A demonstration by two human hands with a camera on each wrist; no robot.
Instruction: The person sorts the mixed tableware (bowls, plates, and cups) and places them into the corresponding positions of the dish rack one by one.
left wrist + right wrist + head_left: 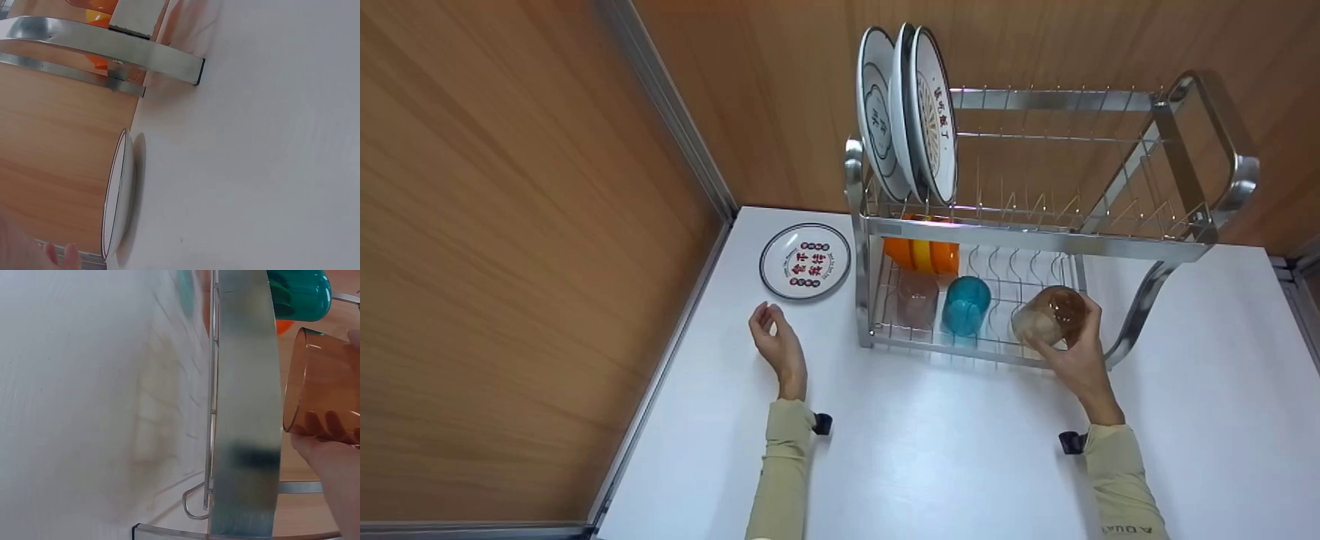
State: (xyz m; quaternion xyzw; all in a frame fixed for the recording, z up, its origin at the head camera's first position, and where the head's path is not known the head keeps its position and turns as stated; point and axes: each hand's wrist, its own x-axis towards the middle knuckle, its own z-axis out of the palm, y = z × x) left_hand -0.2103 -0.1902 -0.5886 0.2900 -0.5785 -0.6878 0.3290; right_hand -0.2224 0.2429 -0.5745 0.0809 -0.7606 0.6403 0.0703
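My right hand (1076, 360) grips an amber glass (1054, 311) at the right end of the rack's lower tier, thumb on the near side and fingers round the far side. In the right wrist view the amber glass (323, 385) lies tilted on its side, rim just beyond the metal front bar (247, 405). A teal glass (966, 306) and a pinkish glass (917, 301) stand to its left on that tier. My left hand (780, 345) holds nothing, its fingers loosely bent just below a small printed plate (805, 262). That plate (119, 194) shows edge-on in the left wrist view.
The two-tier metal dish rack (1035, 238) stands on the white table (945, 435). Three large plates (936, 120) are upright at the upper tier's left end. Orange cups (941, 256) sit at the back of the lower tier. Wooden panels (510, 262) border the left and back.
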